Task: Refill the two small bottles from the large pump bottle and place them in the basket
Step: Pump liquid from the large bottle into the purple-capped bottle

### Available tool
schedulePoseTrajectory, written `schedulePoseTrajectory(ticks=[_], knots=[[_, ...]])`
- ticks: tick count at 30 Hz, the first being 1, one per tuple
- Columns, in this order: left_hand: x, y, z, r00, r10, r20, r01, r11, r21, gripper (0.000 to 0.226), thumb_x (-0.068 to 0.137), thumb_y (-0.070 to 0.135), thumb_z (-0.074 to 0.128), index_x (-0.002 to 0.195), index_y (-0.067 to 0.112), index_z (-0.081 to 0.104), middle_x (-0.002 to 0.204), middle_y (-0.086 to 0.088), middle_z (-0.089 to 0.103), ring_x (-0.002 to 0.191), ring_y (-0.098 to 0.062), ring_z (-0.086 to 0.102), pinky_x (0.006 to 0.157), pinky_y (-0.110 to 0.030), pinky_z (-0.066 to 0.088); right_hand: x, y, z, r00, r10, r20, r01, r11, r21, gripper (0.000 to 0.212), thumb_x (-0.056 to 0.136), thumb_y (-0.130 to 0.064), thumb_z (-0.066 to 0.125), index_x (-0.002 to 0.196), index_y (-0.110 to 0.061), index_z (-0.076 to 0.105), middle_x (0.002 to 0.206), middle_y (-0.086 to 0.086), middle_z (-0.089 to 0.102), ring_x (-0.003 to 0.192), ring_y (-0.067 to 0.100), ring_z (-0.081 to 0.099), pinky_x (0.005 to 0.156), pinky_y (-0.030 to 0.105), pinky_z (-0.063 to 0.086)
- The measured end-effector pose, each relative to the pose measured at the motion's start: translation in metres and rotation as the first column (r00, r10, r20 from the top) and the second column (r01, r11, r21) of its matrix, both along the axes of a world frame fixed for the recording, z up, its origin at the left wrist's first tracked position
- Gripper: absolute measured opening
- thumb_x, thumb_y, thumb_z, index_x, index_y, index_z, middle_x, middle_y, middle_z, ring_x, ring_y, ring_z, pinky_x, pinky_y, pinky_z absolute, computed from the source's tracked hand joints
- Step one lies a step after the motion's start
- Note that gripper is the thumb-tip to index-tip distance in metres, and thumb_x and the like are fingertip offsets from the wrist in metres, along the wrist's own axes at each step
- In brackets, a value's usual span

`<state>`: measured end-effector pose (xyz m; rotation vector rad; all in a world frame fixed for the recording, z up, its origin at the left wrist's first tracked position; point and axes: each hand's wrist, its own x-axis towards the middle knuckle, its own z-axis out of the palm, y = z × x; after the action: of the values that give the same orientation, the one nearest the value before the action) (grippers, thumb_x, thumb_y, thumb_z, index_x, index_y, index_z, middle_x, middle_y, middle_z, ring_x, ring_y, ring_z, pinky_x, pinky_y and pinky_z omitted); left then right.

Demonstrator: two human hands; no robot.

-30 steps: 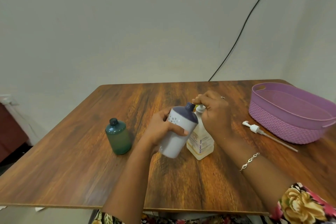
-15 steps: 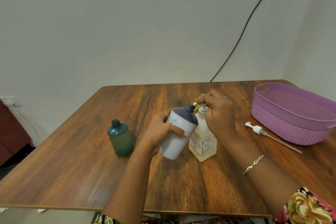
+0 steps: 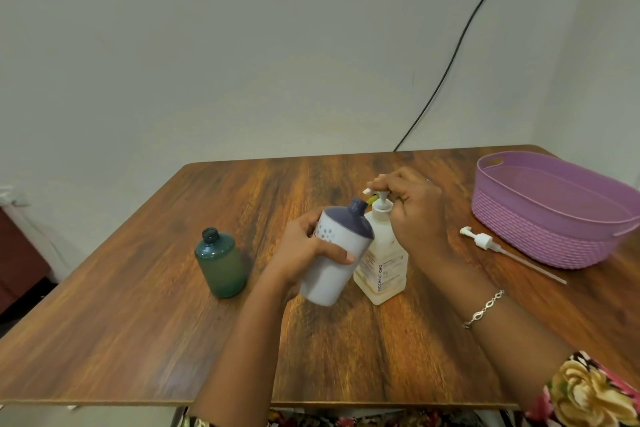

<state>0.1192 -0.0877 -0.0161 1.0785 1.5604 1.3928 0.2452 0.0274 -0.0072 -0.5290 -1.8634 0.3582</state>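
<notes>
The fingers (image 3: 389,183) of the right hand (image 3: 417,215) are curled down over the pump head (image 3: 382,200) of the large pump bottle (image 3: 381,269). They grip it from above, and the white nozzle tip pokes out to the left past the fingertips. This bottle stands upright near the middle of the wooden table (image 3: 138,288), its pale body below the right palm.

The left hand (image 3: 301,253) grips the white small bottle (image 3: 323,282) round its body, with the thumb across the near side and the other fingers wrapped behind. The bottle is tilted to the right, so its dark purple shoulder and open mouth sit just under the nozzle, right against the pump bottle's neck. A bit of yellow-green shows between nozzle and mouth. Whether the tilted bottle's base touches the table cannot be told.

The green small bottle (image 3: 221,262) stands upright and uncapped to the left, well apart from both hands. The purple basket (image 3: 540,243) sits at the table's far right. A loose white pump (image 3: 483,240) with a long tube lies flat just beside the basket, between it and the right hand. A thin bracelet (image 3: 485,308) circles the right wrist.
</notes>
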Motion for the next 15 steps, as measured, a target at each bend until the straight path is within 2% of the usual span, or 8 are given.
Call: schedulePoseTrajectory(ticks=[3, 6, 9, 12, 15], knots=[[0.001, 0.001, 0.001, 1.000, -0.013, -0.008, 0.013, 1.000, 0.000, 0.057, 0.046, 0.011, 0.072, 0.101, 0.023, 0.062, 0.098, -0.002, 0.066, 0.083, -0.017, 0.063, 0.060, -0.027, 0.054, -0.001, 0.000, -0.001, 0.999, -0.029, 0.039, 0.027, 0.999, 0.046, 0.027, 0.075, 0.006, 0.046, 0.081, 0.000, 0.072, 0.079, 0.011, 0.066, 0.074, 0.024, 0.062, 0.061, 0.023, 0.045], [0.001, 0.002, 0.000, 1.000, -0.019, 0.018, 0.019, 1.000, 0.009, 0.056, 0.046, 0.008, 0.072, 0.099, 0.023, 0.064, 0.092, 0.000, 0.068, 0.072, -0.009, 0.066, 0.055, -0.023, 0.053, -0.003, 0.004, -0.006, 0.996, -0.048, 0.080, 0.040, 0.994, 0.098, 0.024, 0.073, 0.011, 0.049, 0.075, 0.000, 0.070, 0.074, 0.010, 0.064, 0.071, 0.028, 0.062, 0.058, 0.029, 0.048], [0.002, 0.003, 0.000, 1.000, -0.019, 0.014, 0.019, 1.000, 0.006, 0.057, 0.046, 0.008, 0.072, 0.101, 0.021, 0.064, 0.094, -0.003, 0.068, 0.077, -0.015, 0.065, 0.057, -0.025, 0.054, -0.003, 0.005, -0.010, 0.996, -0.041, 0.074, 0.036, 0.996, 0.076, 0.027, 0.073, 0.006, 0.044, 0.075, 0.001, 0.070, 0.074, 0.011, 0.064, 0.068, 0.029, 0.061, 0.056, 0.036, 0.051], [0.003, 0.001, 0.001, 1.000, -0.021, -0.010, 0.021, 1.000, 0.009, 0.058, 0.047, 0.009, 0.072, 0.103, 0.022, 0.063, 0.099, -0.006, 0.067, 0.084, -0.019, 0.064, 0.061, -0.028, 0.055, 0.000, 0.001, -0.009, 0.999, -0.025, 0.048, 0.022, 0.998, 0.059, 0.030, 0.074, 0.009, 0.044, 0.080, 0.001, 0.071, 0.080, 0.011, 0.066, 0.075, 0.026, 0.062, 0.063, 0.028, 0.049], [0.003, -0.001, 0.002, 0.999, -0.030, -0.023, 0.030, 1.000, -0.005, 0.058, 0.048, 0.011, 0.071, 0.104, 0.022, 0.062, 0.101, -0.005, 0.066, 0.086, -0.020, 0.063, 0.064, -0.030, 0.054, 0.001, 0.003, -0.001, 0.999, -0.012, 0.042, 0.011, 1.000, 0.017, 0.028, 0.077, 0.008, 0.047, 0.085, -0.001, 0.072, 0.083, 0.012, 0.066, 0.077, 0.022, 0.060, 0.064, 0.015, 0.040]])
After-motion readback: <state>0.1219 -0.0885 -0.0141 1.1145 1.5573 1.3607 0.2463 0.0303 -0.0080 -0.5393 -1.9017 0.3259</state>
